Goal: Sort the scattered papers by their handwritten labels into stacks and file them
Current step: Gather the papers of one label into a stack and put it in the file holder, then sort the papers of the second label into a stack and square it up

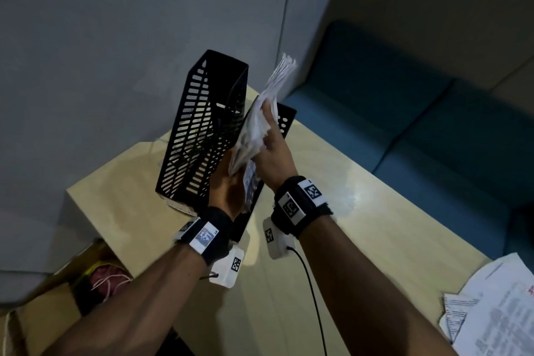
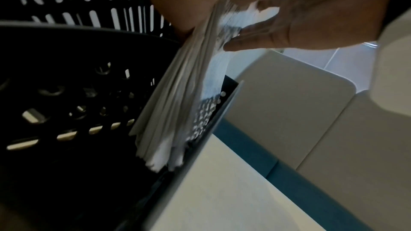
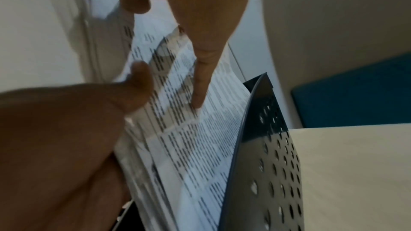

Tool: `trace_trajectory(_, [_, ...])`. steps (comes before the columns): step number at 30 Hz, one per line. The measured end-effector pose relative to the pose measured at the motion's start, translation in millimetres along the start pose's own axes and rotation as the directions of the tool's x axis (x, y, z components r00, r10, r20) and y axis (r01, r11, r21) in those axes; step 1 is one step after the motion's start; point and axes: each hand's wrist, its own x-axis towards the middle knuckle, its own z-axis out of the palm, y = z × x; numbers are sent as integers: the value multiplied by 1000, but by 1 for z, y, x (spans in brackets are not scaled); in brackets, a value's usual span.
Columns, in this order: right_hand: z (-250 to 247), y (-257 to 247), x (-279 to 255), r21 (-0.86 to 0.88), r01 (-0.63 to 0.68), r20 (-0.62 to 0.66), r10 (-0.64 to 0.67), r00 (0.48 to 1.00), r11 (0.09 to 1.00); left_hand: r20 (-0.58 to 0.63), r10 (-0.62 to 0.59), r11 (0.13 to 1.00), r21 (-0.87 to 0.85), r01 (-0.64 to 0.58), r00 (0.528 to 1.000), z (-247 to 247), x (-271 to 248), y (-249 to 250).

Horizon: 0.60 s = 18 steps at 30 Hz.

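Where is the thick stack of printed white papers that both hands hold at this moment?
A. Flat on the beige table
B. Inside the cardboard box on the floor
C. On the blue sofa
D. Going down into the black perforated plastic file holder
D: the thick stack of printed white papers has its lower edge inside the black perforated plastic file holder, between both hands.

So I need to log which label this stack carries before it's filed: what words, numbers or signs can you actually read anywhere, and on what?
No text can be read.
Stack of papers, held by both hands: rows of print, blurred; no handwritten label visible.
Loose papers at the table edge: print and a red mark, too small and blurred.
Wristband tags: square coded patterns only, no words.
Black file rack: no label or brand visible.
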Motion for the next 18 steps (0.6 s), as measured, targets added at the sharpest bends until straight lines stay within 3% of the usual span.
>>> trace_trajectory(1, [2, -4, -3, -44, 20, -14, -21, 1000, 999, -42, 9, 998, 60, -7, 999, -1, -1, 0])
trace_trajectory(3, [3, -9, -7, -153, 56, -34, -62, 997, 987, 22, 121, 938, 324, -122, 992, -4, -2, -6])
trace_trajectory(4, [3, -13, -8, -199, 60, -16, -65, 998, 978, 42, 265, 837, 487, -251, 963, -6, -3, -7])
trace_trajectory(6, [-3, -13, -13, -296, 40, 47, -27, 998, 954, 205, 381, 617, 670, -413, 902, -7, -12, 4])
trace_trajectory(7, [-10, -12, -19, -330, 21, 76, 4, 997, 944, 194, 502, 547, 684, -484, 843, -10, -15, 5])
trace_trajectory(8, [-19, -8, -26, -350, 7, 76, 21, 997, 937, 192, 633, 506, 630, -589, 750, -11, -20, 10])
trace_trajectory(9, [-29, -2, -37, -350, 0, 53, 20, 998, 937, 238, 728, 426, 578, -696, 643, -8, -30, 14])
trace_trajectory(10, [-42, 6, -48, -342, -8, 4, 10, 1000, 940, 302, 819, 310, 483, -819, 488, -3, -40, 15])
trace_trajectory(11, [-57, 16, -63, -330, -43, -64, 23, 998, 943, 351, 850, 237, 413, -879, 393, 11, -54, 19])
trace_trajectory(12, [-73, 28, -79, -319, -89, -136, 48, 990, 943, 406, 837, 234, 341, -911, 367, 25, -65, 12])
trace_trajectory(13, [-90, 39, -98, -319, -159, -206, 96, 974, 934, 476, 799, 243, 304, -921, 368, 42, -76, 1])
trace_trajectory(16, [-148, 69, -163, -320, -373, -381, 242, 892, 871, 659, 524, 501, 275, -820, 540, 91, -101, -48])
trace_trajectory(17, [-169, 76, -186, -323, -431, -434, 272, 859, 843, 703, 412, 566, 300, -768, 579, 108, -108, -66])
trace_trajectory(18, [-191, 81, -209, -314, -478, -494, 289, 820, 820, 738, 331, 601, 316, -734, 588, 124, -116, -83])
